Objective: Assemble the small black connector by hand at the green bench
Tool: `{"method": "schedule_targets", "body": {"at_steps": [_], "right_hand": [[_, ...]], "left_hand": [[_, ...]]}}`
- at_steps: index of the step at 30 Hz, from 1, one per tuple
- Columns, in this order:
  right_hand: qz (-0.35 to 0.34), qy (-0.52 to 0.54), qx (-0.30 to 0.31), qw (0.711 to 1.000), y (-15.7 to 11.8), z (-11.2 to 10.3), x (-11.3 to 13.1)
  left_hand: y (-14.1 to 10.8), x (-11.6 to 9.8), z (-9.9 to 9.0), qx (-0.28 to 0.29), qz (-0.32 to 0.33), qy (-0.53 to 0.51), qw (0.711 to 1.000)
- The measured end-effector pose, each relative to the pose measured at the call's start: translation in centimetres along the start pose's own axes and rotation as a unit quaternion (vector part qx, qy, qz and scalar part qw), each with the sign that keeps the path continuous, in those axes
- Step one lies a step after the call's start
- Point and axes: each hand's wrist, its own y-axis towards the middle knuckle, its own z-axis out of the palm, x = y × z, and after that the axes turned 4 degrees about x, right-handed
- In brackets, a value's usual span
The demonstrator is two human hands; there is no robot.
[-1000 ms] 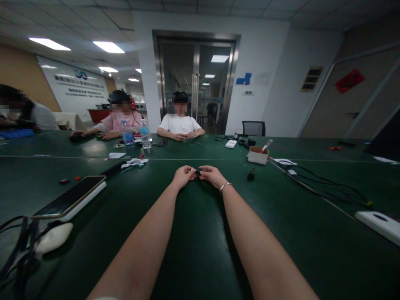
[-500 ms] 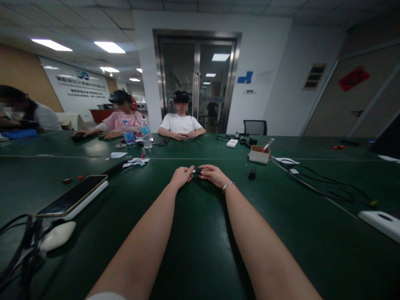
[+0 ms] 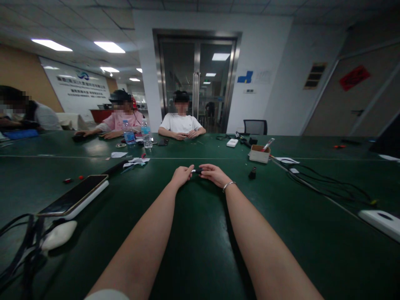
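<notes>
1. Small black object with a shiny silver-grey end: short, narrow, smooth-looking; lying crosswise between both sets of fingertips, above or on the table's middle (contact with the surface hard to tell). Both ends covered by fingers; exact type unclear.
2. Left hand: bare, thumb and fingers pinched closed on the silver-grey end.
3. Right hand: bare, thumb and fingers closed on the black end; lower fingers partly hidden.
4. Shiny silver metal bangle: thin, rounded, around the right wrist.
5. Glossy dark green tabletop: smooth, with blurred reflections and a thin pale seam beyond the hands.
6. Small dark upright piece: to the right of the right hand, details too small to read.
7. Open pale cardboard-like box: boxy, slim stick-like item leaning out; remaining contents unclear.
8. Black-screened phone with gold-toned edge: flat on a white slab, mostly covered.
9. Smooth white oval object: beside tangled black cords, cut off at left.
10. White slab with dark oval: cropped at right.
</notes>
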Motion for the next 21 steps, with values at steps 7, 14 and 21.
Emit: {"method": "schedule_targets", "body": {"at_steps": [7,14,21], "right_hand": [[0.005,0.007,-0.004,1.0,0.1,-0.1,0.0],[0.012,0.01,-0.011,1.0,0.3,-0.1,-0.1],[0.013,0.017,-0.013,1.0,0.3,-0.1,-0.1]], "left_hand": [[0.0,0.2,0.1,0.003,0.008,-0.006,1.0],[0.6,1.0,0.3,0.01,0.023,-0.032,0.999],[0.7,1.0,0.3,0.015,0.022,-0.05,0.998]]}}
